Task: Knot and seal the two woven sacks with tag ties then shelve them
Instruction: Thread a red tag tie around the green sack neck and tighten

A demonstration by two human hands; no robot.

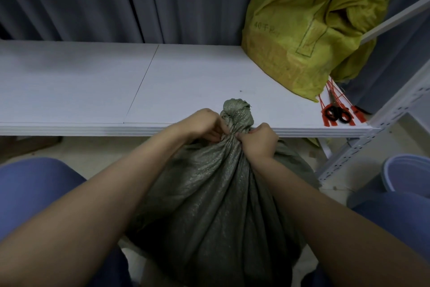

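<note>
A grey-green woven sack (216,203) stands on the floor between my knees, its neck gathered into a knot (237,112) at the shelf's front edge. My left hand (204,125) grips the neck just below the knot from the left. My right hand (258,139) pinches the same neck from the right. A yellow woven sack (302,30) sits on the white shelf (93,86) at the back right, its mouth loose and unknotted. Several red tag ties (332,98) lie on the shelf's right end, partly under the yellow sack.
Black-handled scissors (338,113) lie among the ties. A perforated metal upright (372,133) frames the shelf at the right, with an upper shelf edge (395,17) above. A blue bucket (404,175) stands on the floor at right. Grey curtains hang behind.
</note>
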